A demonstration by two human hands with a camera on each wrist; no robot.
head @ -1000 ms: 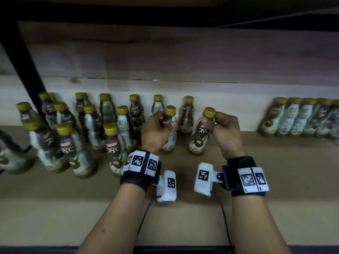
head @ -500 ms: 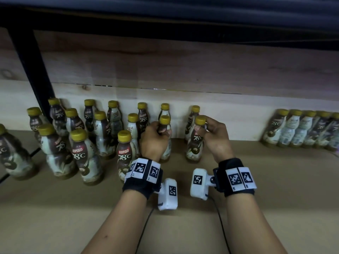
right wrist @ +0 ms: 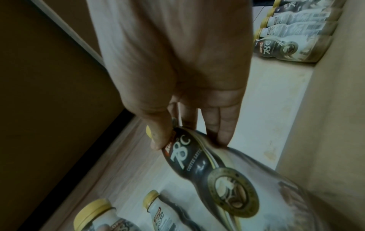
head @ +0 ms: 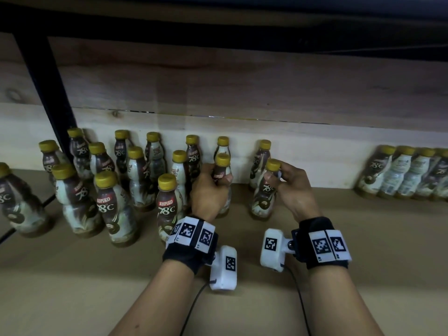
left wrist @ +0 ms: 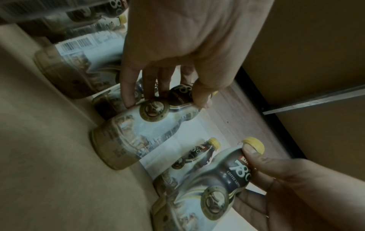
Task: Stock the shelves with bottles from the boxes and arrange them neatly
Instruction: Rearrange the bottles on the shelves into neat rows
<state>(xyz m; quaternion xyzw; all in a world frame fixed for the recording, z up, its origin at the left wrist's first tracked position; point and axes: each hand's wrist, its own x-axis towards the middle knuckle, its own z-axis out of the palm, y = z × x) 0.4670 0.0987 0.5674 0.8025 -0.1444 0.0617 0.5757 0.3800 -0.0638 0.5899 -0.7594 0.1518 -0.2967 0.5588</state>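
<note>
1. The left hand point(head: 208, 190) curled its fingers point(left wrist: 126, 87) and thumb around the neck of one coffee bottle point(head: 221, 187), which stood upright on the shelf point(head: 339, 238).
2. The right hand point(head: 294, 187) pinched a second bottle point(head: 265, 192) just under its yellow cap (thumb in front, fingers behind); its base touched the shelf.
3. The cluster at left point(head: 114, 180) held about fourteen bottles.
4. The row at far right point(head: 407, 173) showed at least five.
</note>
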